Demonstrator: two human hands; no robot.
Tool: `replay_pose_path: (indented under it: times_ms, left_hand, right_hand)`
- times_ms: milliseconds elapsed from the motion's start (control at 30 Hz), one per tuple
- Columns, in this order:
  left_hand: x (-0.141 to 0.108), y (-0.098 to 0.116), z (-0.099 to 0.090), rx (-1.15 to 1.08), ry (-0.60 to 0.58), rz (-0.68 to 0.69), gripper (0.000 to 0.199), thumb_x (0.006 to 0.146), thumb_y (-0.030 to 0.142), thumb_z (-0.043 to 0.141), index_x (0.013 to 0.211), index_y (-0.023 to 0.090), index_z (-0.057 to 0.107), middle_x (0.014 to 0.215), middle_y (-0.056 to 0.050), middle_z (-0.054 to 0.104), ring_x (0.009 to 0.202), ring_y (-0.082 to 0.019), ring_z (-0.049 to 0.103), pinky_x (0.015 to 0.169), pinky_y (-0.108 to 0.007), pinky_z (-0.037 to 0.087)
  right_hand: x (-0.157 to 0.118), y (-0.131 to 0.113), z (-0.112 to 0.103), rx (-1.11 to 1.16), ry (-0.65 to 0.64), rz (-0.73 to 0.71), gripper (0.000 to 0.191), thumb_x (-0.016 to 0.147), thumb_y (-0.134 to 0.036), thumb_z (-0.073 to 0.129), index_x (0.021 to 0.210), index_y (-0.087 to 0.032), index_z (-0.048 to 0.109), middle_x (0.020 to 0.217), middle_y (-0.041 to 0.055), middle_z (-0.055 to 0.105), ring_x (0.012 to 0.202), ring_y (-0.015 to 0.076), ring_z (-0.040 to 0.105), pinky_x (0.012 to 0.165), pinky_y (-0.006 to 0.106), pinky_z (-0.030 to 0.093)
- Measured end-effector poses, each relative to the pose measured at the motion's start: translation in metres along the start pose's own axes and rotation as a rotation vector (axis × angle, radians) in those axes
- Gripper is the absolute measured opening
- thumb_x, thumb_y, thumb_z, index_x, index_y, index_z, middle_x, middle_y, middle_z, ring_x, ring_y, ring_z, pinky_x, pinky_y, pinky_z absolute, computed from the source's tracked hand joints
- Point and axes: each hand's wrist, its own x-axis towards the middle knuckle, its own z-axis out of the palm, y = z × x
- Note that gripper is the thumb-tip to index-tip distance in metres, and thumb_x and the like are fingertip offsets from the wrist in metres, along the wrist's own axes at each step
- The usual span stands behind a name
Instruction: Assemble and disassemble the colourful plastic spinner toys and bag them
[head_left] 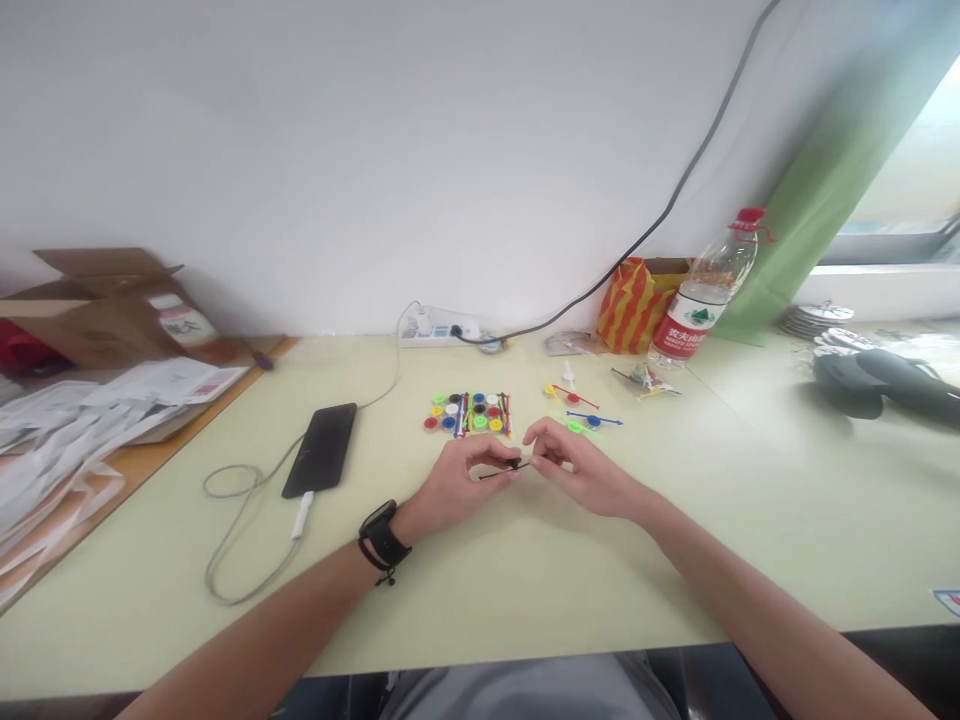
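Observation:
Between the thumb and fingers of my left hand (457, 480) is a small black plastic spinner (514, 463), a round knob with a thin black stick across it. My right hand (576, 468) meets the stick's right end with its thumb and curled fingers; the exact contact is partly hidden. Just beyond my hands lie coloured round discs (480, 423) in rows, with thin coloured sticks (505, 414) alongside. To the right are a blue spinner (594, 421), a red spinner (573, 398) and a white piece (569, 376), with yellow and green discs beside them.
A black phone (321, 450) on a white cable lies left. A power strip (439, 328) rests against the wall. Farther right stand a striped bag (634, 305) and a water bottle (694, 300), with a small pile of pieces (646, 380) in front. Papers (172, 385) and a cardboard box (97, 325) fill the far left.

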Motion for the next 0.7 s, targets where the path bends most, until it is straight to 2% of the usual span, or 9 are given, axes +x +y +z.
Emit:
replay_pose_path:
  times_ms: [233,467,533,600,633,700]
  left_hand:
    - [-0.0010,0.0062,-0.0022,0.035,-0.020,-0.001,0.021,0.090,0.036,0.076,0.095,0.016,0.071,0.098,-0.009,0.075,0.092,-0.021,0.072,0.091,-0.039,0.062]
    - [-0.0006,0.0099,-0.0011,-0.168,-0.110,-0.041,0.021,0.092,0.037,0.075,0.097,0.016,0.070,0.118,-0.014,0.072,0.108,-0.025,0.071,0.098,-0.041,0.059]
    - [0.0005,0.0082,-0.0017,-0.205,-0.088,-0.083,0.024,0.091,0.037,0.076,0.102,0.017,0.071,0.112,-0.012,0.073,0.104,-0.024,0.073,0.095,-0.040,0.060]
    - [0.0022,0.0053,-0.0029,-0.223,-0.033,-0.123,0.032,0.086,0.037,0.081,0.109,0.018,0.070,0.107,-0.009,0.073,0.095,-0.021,0.074,0.091,-0.038,0.061]
    - [0.0031,0.0038,-0.0036,-0.230,-0.009,-0.143,0.035,0.084,0.037,0.083,0.111,0.018,0.070,0.105,-0.008,0.073,0.092,-0.020,0.074,0.090,-0.038,0.061]
    - [0.0049,0.0013,-0.0050,-0.246,0.020,-0.179,0.036,0.082,0.037,0.085,0.108,0.018,0.070,0.100,-0.007,0.073,0.090,-0.020,0.074,0.089,-0.038,0.062]
  right_hand:
    - [0.0009,-0.0007,0.0013,0.031,-0.010,-0.007,0.015,0.102,-0.036,0.051,0.113,-0.025,0.051,0.079,-0.0025,0.052,0.073,0.0158,0.050,0.067,0.029,0.042]
    - [0.0018,0.0038,0.0016,0.128,0.020,0.021,0.020,0.103,-0.043,0.053,0.111,-0.024,0.052,0.087,0.0002,0.057,0.074,0.0147,0.052,0.067,0.028,0.044]
    - [0.0022,0.0062,0.0018,0.133,0.076,0.038,0.026,0.102,-0.044,0.054,0.120,-0.026,0.051,0.095,0.0012,0.058,0.071,0.0134,0.053,0.065,0.028,0.045]
    - [0.0025,0.0077,0.0010,0.084,0.194,0.032,0.035,0.100,-0.044,0.057,0.130,-0.028,0.048,0.104,0.0028,0.058,0.070,0.0130,0.055,0.065,0.029,0.047]
    - [0.0026,0.0079,0.0001,0.038,0.249,0.015,0.036,0.100,-0.044,0.057,0.131,-0.028,0.050,0.103,0.0030,0.058,0.071,0.0135,0.056,0.066,0.029,0.048]
    - [0.0021,0.0074,-0.0025,-0.069,0.298,-0.028,0.029,0.101,-0.044,0.055,0.123,-0.027,0.058,0.088,0.0012,0.057,0.070,0.0151,0.054,0.064,0.029,0.046]
